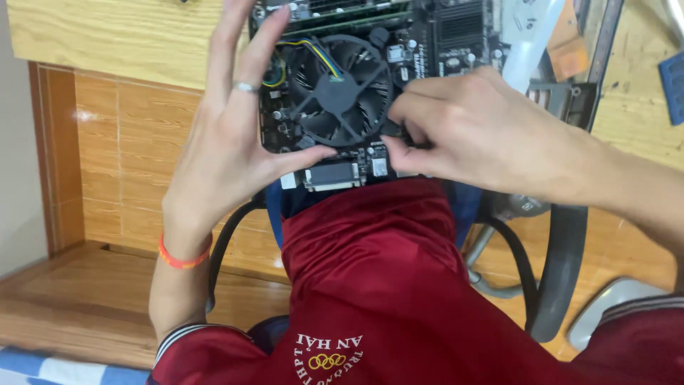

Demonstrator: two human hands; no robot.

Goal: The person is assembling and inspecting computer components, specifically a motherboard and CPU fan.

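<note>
A wooden desk [107, 36] spans the far side. Over its near edge, above the person's red-shirted lap, sits a black motherboard [427, 36] carrying a round cooler fan [338, 93]. The left hand [228, 135] has its grip spread around the board's left edge. The right hand [470, 128] pinches at the fan's right rim.

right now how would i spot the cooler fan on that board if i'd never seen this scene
Find the dark circuit board held over the red-shirted lap, between the left hand and the right hand. Near its middle sits the cooler fan: round, black, with curved blades over metal fins. It is the only circular part on the board, and coloured wires run to its rim.
</note>
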